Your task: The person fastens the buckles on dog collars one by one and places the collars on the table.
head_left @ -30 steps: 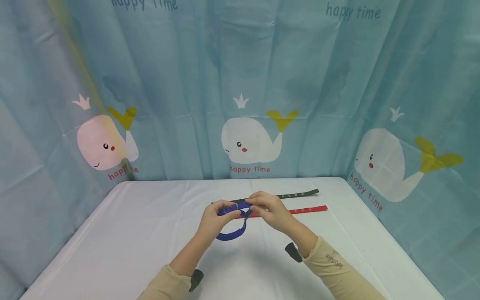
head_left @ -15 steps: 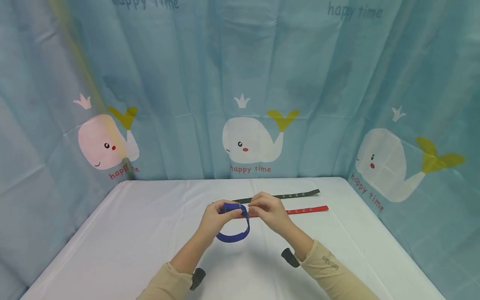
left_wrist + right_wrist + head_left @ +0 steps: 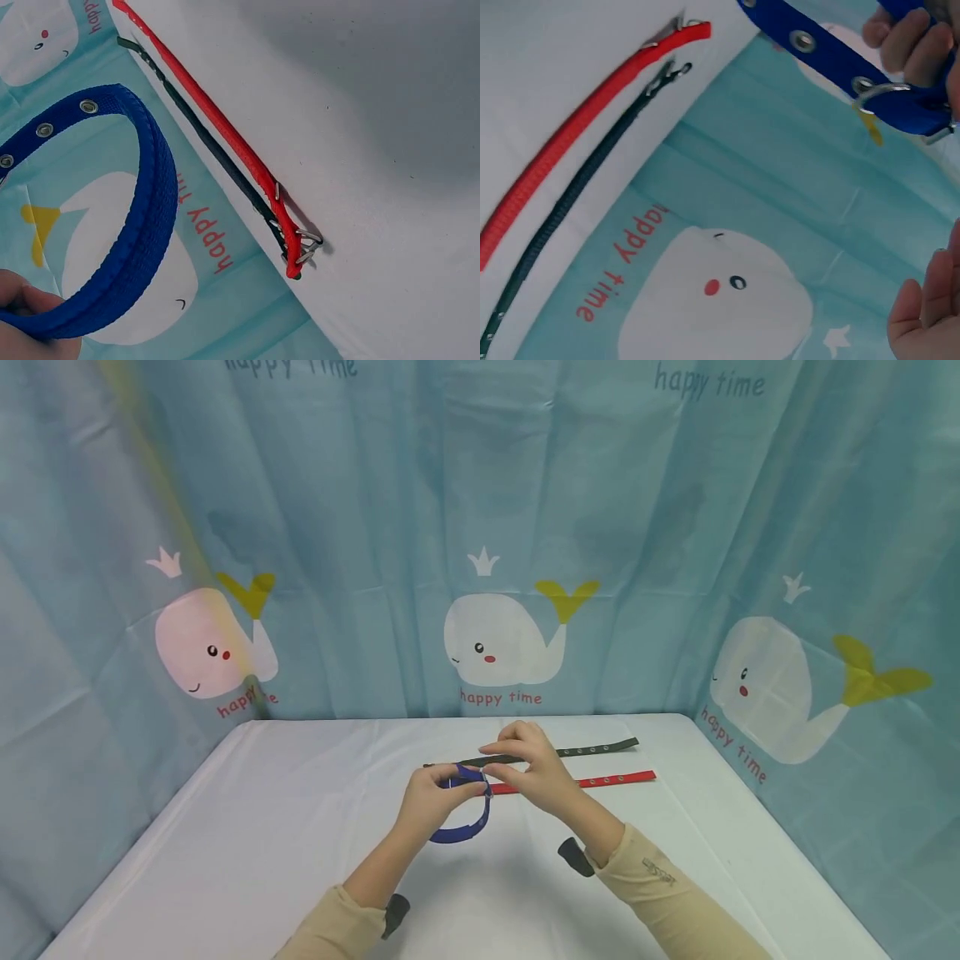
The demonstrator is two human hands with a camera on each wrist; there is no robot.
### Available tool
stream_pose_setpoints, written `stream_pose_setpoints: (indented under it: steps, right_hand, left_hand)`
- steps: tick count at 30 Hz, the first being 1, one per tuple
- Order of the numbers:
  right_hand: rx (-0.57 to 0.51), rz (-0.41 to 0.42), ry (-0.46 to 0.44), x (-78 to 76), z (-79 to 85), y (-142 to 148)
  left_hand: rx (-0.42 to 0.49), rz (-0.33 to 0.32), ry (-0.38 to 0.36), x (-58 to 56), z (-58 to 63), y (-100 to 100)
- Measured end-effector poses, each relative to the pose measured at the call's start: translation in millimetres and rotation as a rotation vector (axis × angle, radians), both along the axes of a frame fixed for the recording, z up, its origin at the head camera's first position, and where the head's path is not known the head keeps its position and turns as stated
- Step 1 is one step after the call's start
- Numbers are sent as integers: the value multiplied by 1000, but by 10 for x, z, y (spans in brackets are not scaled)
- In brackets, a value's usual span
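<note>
A blue collar [image 3: 454, 835] with metal-ringed holes is bent into a loop above the table. My left hand [image 3: 427, 800] pinches its upper part near the buckle, between thumb and fingers; the lower part of the loop hangs free. In the right wrist view, a D-ring [image 3: 881, 94] sits on the blue strap close to the left fingers. My right hand [image 3: 543, 777] is just right of the buckle, index finger raised away from the thumb. Its thumb tip is right at the buckle edge, and the fingers [image 3: 936, 296] look straightened, with nothing between them.
A red collar [image 3: 618, 780] and a dark green collar [image 3: 600, 750] lie stretched out on the white table [image 3: 225, 835] behind the hands. Their buckle ends show in the left wrist view. A blue whale-print curtain [image 3: 360, 635] closes off the back and sides.
The right hand has let go of the blue strap, spreading thumb and index finger and lifting the index upward. The strap end has gone from pointing right to lying by the left fingers.
</note>
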State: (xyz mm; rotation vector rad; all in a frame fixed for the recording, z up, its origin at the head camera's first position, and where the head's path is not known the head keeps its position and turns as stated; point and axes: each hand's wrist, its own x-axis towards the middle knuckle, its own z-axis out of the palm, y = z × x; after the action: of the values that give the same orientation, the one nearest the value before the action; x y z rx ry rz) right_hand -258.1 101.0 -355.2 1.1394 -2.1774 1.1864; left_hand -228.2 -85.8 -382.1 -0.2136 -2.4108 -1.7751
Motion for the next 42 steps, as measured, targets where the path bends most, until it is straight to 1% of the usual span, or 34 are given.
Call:
stream_pose_setpoints:
  steps: [3,8,11,15,18,21,23,24,25,28,30,32,36,39,42]
  right_hand:
    - [67,10,48,4,55,-54]
    - [129,36,81,-1,88,-103]
    - [153,41,62,-1,89,-111]
    - [167,59,18,1,85,-118]
    - [141,76,-57,-14,69,-117]
    - [98,90,-168,-24,69,-112]
    - [53,91,-241,-24,88,-105]
    - [29,88,-262,-22,107,-100]
    - [8,83,-276,-19,129,-94]
    - [-50,71,-307,-4,201,-67]
    - [-75,83,-329,8,237,-44]
    - [-96,110,-371,16,244,-20]
    - [-143,162,-427,12,192,20]
    - [-137,167,-441,13,145,35]
    - [-112,151,-433,14,111,41]
  left_hand:
    - [-58,-6,41,3,-13,-4]
    - [-135,-20,108,13,-25,-6]
    - [-157,-22,137,23,-29,-2]
    - [-174,-25,148,35,-32,3]
    - [-183,-42,135,33,-48,6]
    - [-178,-78,105,33,-55,17]
    - [-214,-101,86,34,-59,26]
    - [-223,-112,68,37,-60,35]
    - [-227,-115,60,38,-59,41]
    - [-238,-84,38,45,-55,50]
    - [-206,-57,14,55,-46,49]
    - [-199,-40,-5,67,-25,39]
    - [-240,-49,-38,90,15,18]
    - [-260,-28,-36,100,27,13]
    - [-219,-19,-35,110,22,23]
